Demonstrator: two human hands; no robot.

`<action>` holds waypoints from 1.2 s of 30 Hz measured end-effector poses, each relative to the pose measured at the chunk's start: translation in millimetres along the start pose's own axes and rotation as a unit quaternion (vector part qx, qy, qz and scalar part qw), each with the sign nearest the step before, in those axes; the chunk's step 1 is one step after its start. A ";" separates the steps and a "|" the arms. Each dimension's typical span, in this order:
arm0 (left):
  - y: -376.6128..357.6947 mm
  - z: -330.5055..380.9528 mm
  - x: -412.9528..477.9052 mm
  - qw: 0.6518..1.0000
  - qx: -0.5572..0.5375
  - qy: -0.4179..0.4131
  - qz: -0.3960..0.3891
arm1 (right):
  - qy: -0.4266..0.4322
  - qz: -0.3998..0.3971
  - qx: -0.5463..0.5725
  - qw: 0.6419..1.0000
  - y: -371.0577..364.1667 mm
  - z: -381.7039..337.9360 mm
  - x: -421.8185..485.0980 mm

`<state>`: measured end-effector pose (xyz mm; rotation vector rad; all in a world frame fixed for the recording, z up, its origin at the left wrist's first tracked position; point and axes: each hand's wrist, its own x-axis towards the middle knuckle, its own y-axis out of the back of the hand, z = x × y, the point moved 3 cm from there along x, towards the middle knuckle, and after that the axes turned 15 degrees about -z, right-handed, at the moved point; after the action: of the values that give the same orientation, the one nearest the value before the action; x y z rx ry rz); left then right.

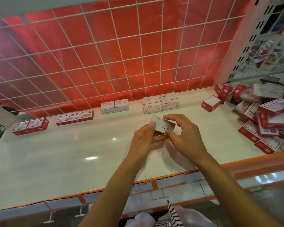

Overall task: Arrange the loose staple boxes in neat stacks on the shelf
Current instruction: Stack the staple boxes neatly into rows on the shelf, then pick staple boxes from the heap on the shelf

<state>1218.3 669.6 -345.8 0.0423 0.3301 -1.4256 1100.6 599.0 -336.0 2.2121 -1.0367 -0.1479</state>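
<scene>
Head view: a white staple box [162, 126], its "STAPLES" print upside down, is held above the shelf [72, 153] mid-frame. The left hand [146, 140] pinches its left end in a narrow grip; the right hand [185, 135] pinches its right side. Stacked white boxes [161, 103] lie at 12 o'clock and a loose red pile [269, 118] at 3 o'clock.

My left hand [146, 140] and right hand [186, 136] are bare. My top [143, 220] is pale pink with a black-and-white stripy bit [172, 216].
</scene>
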 end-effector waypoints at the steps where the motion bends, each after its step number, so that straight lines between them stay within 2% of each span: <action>1: 0.3 -0.5 0.1 1.000 -0.022 0.004 0.003 | -0.008 -0.015 0.005 1.000 0.0 2.4 -0.9; 6: 3.3 -4.2 0.4 0.998 -0.055 0.025 0.018 | -0.036 -0.067 0.057 0.995 -1.5 7.5 -3.1; 14: 6.8 -4.9 1.2 0.998 -0.042 0.038 0.038 | -0.098 -0.057 0.175 0.978 -0.7 11.1 -1.3; 22: 4.0 -5.3 2.1 0.996 -0.057 0.047 0.043 | -0.087 -0.033 0.223 0.970 -3.1 7.8 -1.9; 25: 0.4 -3.5 3.6 0.997 -0.061 0.043 0.027 | -0.076 -0.018 0.203 0.976 -10.2 3.1 -5.0; 27: -2.6 1.2 4.5 0.999 -0.031 0.026 0.014 | -0.055 -0.007 0.171 0.984 -15.7 -2.4 -8.1; 31: 1.6 7.2 6.9 0.990 0.135 0.000 -0.038 | 0.000 -0.040 0.142 0.989 -24.2 -8.4 -11.5; 36: 13.8 15.3 9.0 0.981 0.168 0.057 -0.077 | 0.015 -0.108 0.153 0.982 -20.1 -1.9 -12.0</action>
<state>1235.8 659.6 -335.8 0.3821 0.1847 -1.6246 1106.0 617.7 -349.1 2.5954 -0.8462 -0.0536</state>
